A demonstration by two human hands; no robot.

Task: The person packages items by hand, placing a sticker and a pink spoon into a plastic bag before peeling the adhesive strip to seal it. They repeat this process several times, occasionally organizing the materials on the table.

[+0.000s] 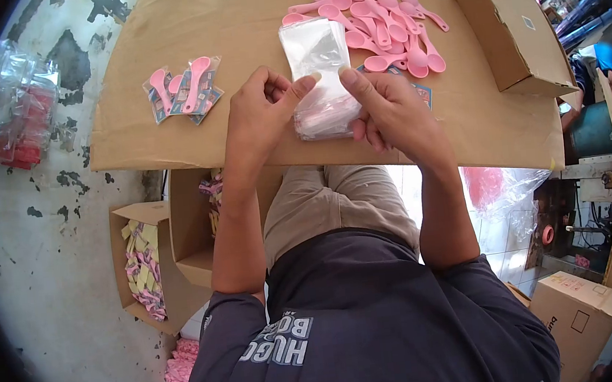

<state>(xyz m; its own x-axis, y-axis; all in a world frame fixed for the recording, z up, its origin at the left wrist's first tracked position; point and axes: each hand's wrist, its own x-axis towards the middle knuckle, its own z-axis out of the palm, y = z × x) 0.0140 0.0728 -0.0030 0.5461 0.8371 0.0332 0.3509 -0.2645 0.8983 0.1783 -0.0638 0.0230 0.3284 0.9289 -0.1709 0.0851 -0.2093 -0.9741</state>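
Clear plastic bags (312, 39) lie in a stack on the cardboard-covered table in front of me. My left hand (265, 110) is at the stack's left side, fingers curled and thumb on the upper plastic. From the right, my right hand (390, 109) pinches a clear plastic bag (327, 93) between thumb and curled fingers. Both thumb tips are close together over the plastic; part of the grip is hidden. Beyond my right hand spreads a heap of pink measuring spoons (378, 22). Printed cards (422, 95) show partly behind that hand.
Bagged pink spoons with cards (186, 88) lie on the table's left. An open cardboard box (512, 31) stands at its right end. Below the left edge are boxes (143, 262) of packed goods. Another person (606, 59) is at the far right.
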